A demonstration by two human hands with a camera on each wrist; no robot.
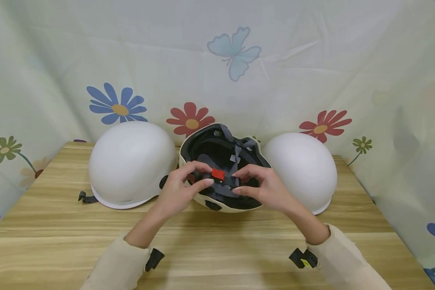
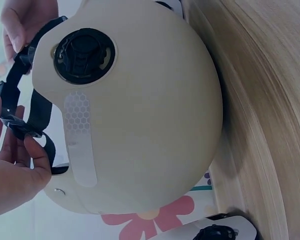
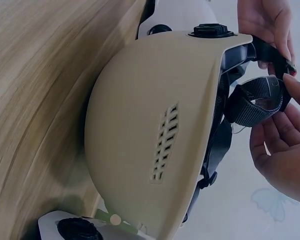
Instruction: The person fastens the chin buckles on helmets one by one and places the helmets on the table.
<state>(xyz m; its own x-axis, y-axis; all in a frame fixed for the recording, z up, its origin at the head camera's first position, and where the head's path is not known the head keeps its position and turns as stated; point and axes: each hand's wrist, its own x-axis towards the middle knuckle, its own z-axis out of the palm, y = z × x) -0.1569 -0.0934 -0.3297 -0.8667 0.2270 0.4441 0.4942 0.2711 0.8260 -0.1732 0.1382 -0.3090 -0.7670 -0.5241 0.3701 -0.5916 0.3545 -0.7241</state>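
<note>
A cream helmet [image 1: 224, 206] lies upside down on the table, its dark padded inside facing up. Over its opening, my left hand [image 1: 179, 189] pinches the chin-strap buckle [image 1: 218, 174], which has a red top, between thumb and fingers. Just to the right, my right hand [image 1: 264, 187] pinches the black strap [image 1: 235, 181] with thumb and fingertips. The right wrist view shows a loop of webbing [image 3: 255, 102] beside the right fingers. Whether the buckle's halves are locked together, I cannot tell.
One white helmet [image 1: 130, 161] sits dome up on the left, a strap end [image 1: 87, 197] sticking out beside it. Another white helmet [image 1: 301, 169] stands close on the right. All are on a wooden table [image 1: 217, 249], with a flowered curtain [image 1: 159, 60] behind.
</note>
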